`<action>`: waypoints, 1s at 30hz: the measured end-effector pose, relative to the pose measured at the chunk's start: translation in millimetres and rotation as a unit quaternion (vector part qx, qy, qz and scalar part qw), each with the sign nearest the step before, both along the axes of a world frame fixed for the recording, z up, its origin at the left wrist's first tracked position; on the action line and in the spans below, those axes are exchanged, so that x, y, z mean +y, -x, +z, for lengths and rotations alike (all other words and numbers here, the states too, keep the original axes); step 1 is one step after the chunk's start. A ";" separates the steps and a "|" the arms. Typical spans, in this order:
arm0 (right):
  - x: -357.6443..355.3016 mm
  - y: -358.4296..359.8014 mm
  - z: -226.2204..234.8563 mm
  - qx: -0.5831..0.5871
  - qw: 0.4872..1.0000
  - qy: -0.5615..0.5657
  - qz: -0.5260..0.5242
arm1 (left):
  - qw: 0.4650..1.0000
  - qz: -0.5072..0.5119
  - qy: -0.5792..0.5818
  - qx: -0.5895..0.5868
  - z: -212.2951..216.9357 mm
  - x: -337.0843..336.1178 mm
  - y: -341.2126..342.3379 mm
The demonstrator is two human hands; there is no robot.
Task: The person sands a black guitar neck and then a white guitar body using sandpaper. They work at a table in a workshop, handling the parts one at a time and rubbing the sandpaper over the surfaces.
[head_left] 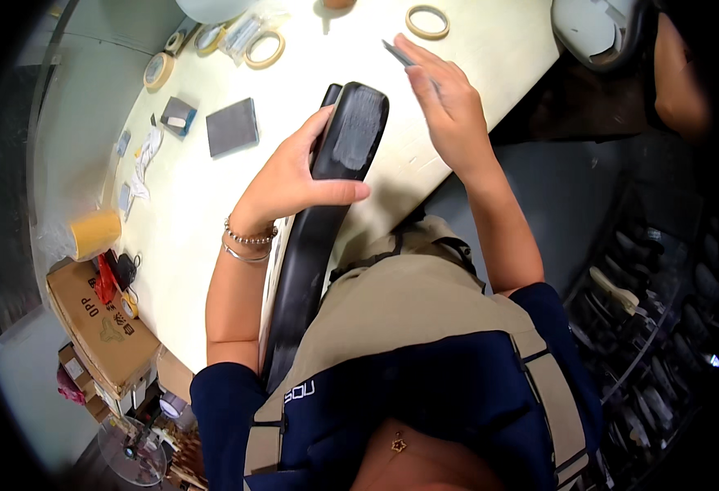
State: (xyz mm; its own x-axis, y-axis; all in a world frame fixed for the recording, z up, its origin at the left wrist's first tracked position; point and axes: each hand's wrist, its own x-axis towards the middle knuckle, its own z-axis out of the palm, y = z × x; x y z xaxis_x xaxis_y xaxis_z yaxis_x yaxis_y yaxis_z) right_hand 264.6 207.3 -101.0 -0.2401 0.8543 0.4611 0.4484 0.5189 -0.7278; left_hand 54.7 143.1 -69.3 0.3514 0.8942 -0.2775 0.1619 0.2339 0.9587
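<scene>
A long, curved black part (pixel 309 233) with rounded edges lies along my left side, its far end raised toward the table's middle. On that end is a dull grey, scuffed-looking patch (pixel 358 131). My left hand (pixel 298 176) grips the part just below the patch, thumb across its top and fingers hidden behind it. To the right of the part, and apart from it, my right hand (pixel 451 106) pinches a thin grey flat piece (pixel 413 65) between thumb and fingers. Whether that piece is sandpaper or a blade, I cannot tell.
On the pale table (pixel 188 245) lie a dark grey square pad (pixel 232 128), a smaller block (pixel 178 116), a white rag (pixel 144 164) and several tape rolls (pixel 427 22). A cardboard box (pixel 102 323) stands left. At upper right are another person's arm (pixel 678 82) and a white, black-rimmed part (pixel 593 33).
</scene>
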 end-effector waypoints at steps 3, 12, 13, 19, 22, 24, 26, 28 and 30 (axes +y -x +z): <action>-18.3 -8.7 3.6 0.229 0.959 0.164 -0.008 | 0.997 0.014 0.066 0.045 13.5 29.6 -6.9; -62.3 17.5 -3.2 -0.037 0.979 -0.200 0.032 | 0.956 0.155 0.168 -0.183 -42.1 43.2 -11.4; -65.9 17.6 -4.1 -0.057 0.975 -0.214 0.033 | 0.957 0.136 0.172 -0.188 -45.0 42.9 -8.5; -54.2 17.4 11.0 -0.146 0.970 -0.193 -0.011 | 0.958 0.127 0.127 -0.222 -38.0 36.9 -16.4; -70.9 19.7 17.7 -0.185 0.971 -0.152 -0.019 | 0.965 0.140 0.088 -0.205 -34.0 34.1 -24.6; -96.1 15.7 12.9 -0.198 0.968 -0.151 -0.026 | 0.972 0.171 0.103 -0.121 -22.4 30.7 -33.0; -74.0 14.4 15.4 -0.207 0.964 -0.167 -0.027 | 0.967 0.120 0.106 -0.200 -31.4 35.2 -23.9; -45.1 24.2 12.7 -0.175 0.974 -0.135 -0.038 | 0.959 0.096 0.158 -0.214 -23.8 33.8 -17.0; -64.8 26.6 20.4 -0.192 0.975 -0.109 -0.034 | 0.958 0.098 0.134 -0.236 -45.7 33.9 -16.8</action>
